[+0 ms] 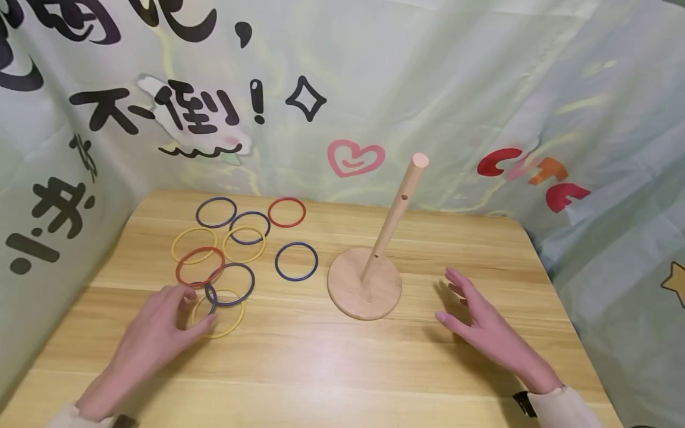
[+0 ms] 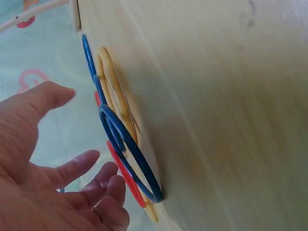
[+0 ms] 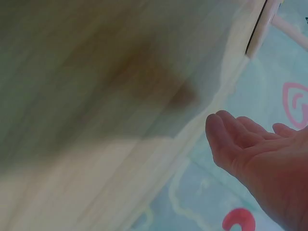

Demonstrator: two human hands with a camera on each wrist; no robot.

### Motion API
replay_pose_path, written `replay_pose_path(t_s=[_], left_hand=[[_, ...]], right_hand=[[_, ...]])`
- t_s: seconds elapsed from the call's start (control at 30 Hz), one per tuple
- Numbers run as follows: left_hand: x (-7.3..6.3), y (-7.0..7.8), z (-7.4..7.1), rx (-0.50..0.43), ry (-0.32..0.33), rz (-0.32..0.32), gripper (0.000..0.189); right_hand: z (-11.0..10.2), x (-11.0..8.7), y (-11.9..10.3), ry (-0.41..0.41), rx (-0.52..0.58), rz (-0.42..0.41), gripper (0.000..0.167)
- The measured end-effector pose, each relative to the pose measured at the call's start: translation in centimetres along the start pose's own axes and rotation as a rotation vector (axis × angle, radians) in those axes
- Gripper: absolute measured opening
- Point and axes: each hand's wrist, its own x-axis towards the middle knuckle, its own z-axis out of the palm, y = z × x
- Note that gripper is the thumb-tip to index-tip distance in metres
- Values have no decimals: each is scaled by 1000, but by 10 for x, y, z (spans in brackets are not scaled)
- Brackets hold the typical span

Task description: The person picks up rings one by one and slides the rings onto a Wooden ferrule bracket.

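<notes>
My left hand hovers at the near side of a cluster of thin rings, thumb and fingers apart, with nothing gripped. Just beyond its fingertips lie a yellow ring, a blue ring and a red ring, overlapping. Another blue ring is partly hidden by the left hand. In the left wrist view a blue ring leans over the others, clear of the thumb and fingers. My right hand is above the tabletop at the right, fingers loosely extended, holding nothing.
Between the hands stands a round wooden base with an upright wooden post. Farther back lie a red ring and several blue and yellow rings, some overlapping. A printed cloth hangs behind the wooden table.
</notes>
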Motion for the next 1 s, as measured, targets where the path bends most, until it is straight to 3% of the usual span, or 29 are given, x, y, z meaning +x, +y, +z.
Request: replay_pose_path(t_s=[0.23,0.6,0.77,1.0], left_hand=[[-2,-2,3,-31,-65,-24,24],[-4,-5,6,-62,-107,-72,16],[-10,-4,6,-78,-46,-70,15],[-16,5,1,-123,93,-40,16]], right_hand=[[16,14,-9,-73,80,14,90],[31,41,-24,-242,171,7,99],[38,55,-24,-251,71,-41,104],[38,68,-20,-259,-25,-50,112]])
